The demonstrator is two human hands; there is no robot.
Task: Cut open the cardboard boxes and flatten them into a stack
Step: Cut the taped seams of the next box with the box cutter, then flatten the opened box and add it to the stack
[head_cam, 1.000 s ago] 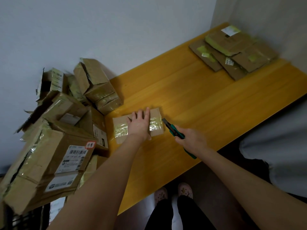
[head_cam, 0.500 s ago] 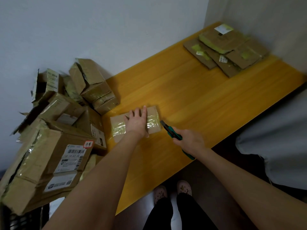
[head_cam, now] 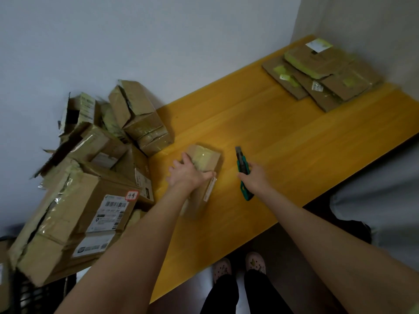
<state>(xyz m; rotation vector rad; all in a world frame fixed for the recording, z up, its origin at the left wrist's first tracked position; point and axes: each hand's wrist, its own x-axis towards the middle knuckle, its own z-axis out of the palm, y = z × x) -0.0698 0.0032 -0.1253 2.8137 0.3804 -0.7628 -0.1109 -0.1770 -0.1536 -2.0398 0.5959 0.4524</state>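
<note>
At the near left edge of the yellow wooden table, a small brown cardboard box banded with clear tape, long side toward the body. Gripped from above by the left hand, fingers spread and bent over its left edge, thumb stretched across the top. Most likely done to pin it against sliding under the blade, and to leave the far taped end bare. Just beside it on the right, not touching, a teal-handled utility knife wrapped in the curled fingers of the right hand. Tip aimed away from the body and clear of the other hand, seemingly poised for the tape seam. No cut visible on this box yet. Parked well apart in the far right corner, a stack of flattened brown cardboard, out of the working space. Crowded against the table's left end, a heap of torn, taped brown boxes, within easy reach for later.
</note>
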